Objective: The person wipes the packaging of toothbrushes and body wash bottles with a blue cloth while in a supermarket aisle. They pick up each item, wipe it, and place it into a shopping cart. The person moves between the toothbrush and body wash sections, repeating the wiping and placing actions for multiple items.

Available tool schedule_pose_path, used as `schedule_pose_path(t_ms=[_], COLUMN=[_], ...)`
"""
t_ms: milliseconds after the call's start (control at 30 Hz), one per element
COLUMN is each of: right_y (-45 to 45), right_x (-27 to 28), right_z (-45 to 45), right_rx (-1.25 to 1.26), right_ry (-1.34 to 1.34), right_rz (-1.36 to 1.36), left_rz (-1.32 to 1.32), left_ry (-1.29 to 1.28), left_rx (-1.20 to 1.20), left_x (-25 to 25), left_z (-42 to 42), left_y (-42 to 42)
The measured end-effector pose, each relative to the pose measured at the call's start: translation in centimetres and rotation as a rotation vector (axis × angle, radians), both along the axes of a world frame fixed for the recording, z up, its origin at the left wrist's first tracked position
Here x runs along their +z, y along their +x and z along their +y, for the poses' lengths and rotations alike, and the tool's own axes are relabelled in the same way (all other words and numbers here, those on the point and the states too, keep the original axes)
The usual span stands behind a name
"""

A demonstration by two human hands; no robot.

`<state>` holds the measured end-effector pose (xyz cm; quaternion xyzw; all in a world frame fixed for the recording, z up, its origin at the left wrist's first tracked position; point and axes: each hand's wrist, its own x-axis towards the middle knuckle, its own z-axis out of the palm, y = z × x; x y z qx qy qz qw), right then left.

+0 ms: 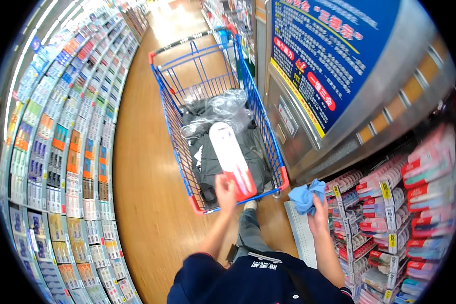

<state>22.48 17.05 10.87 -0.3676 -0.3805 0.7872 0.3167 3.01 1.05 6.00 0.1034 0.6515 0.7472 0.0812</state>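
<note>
My left hand (pixel 227 193) pinches the lower left edge of a long white-and-red retail pack (pixel 229 155), probably a toothbrush pack. The pack is held over a blue wire shopping cart (pixel 268 131) with red corner pieces. Beneath it in the cart lie a dark grey fabric bag or garment (pixel 247 142) and crumpled clear plastic wrapping (pixel 228 104). Off to the right, my right hand (pixel 318 216) grips a bunched light blue cloth (pixel 307 197). That cloth is beside the cart's near right corner, close to a rack of hanging packs (pixel 382 190).
Tall shelves of boxed goods (pixel 66 152) line the left of the aisle. A steel-framed cabinet (pixel 288 121) with a blue printed board (pixel 323 57) stands right of the cart. Wood-look floor (pixel 144 171) runs along the aisle. A white perforated panel (pixel 300 235) sits low beside my right forearm.
</note>
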Motion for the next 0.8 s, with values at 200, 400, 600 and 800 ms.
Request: schedule_pose_path(t_ms=[200,400,600,800], right_y=[4.9,10.5,15.8,16.0], right_x=[1.9,0.5,-3.4,-5.8], right_z=[-5.6,-5.6,-6.0,-6.0], right_rx=[0.068,0.160,0.183,0.134], right_ry=[0.985,0.763,0.380,0.085], right_rz=[-0.099,-0.106,-0.141,-0.118], left_rz=[-0.060,0.000,-0.303,-0.562], left_ry=[0.224,0.247,0.195,0.422], left_rx=[0.010,0.009,0.137,0.108], left_x=[1.5,0.2,-5.9,-8.5], left_z=[2.1,1.5,-0.8,-5.1], left_y=[16.1,21.0,18.2,12.7])
